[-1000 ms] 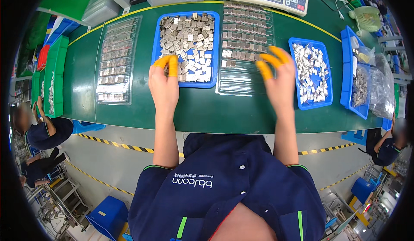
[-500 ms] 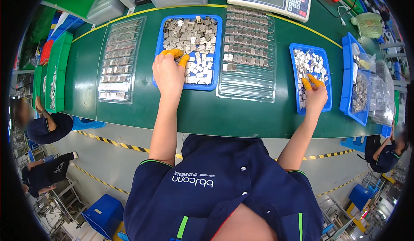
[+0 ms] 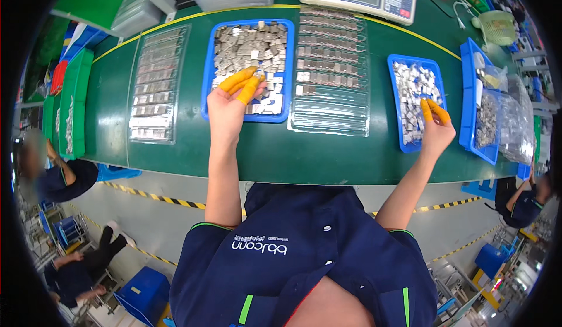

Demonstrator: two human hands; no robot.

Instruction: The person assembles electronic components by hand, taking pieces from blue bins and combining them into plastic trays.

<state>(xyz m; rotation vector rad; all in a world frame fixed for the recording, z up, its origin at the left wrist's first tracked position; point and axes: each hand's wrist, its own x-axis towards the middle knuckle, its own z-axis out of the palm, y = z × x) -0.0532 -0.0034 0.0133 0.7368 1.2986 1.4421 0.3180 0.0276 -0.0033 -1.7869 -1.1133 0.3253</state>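
Both the left hand (image 3: pixel 230 100), over metal connector shells (image 3: pixel 234 49), and right hand (image 3: pixel 437 130), over white connector pieces (image 3: pixel 413 93), have fingertips close; grip, I cannot tell. The blister tray (image 3: pixel 329 116), long axis twelve-to-six, lies toward left's three o'clock, left nearer.

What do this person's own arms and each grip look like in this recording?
The left grip and right grip wear orange-yellow finger covers on some digits; otherwise they are ungloved. The forearms are bare, with no cables or markings visible. Short, dark navy sleeves cover the upper arms, edged in bright green trim.
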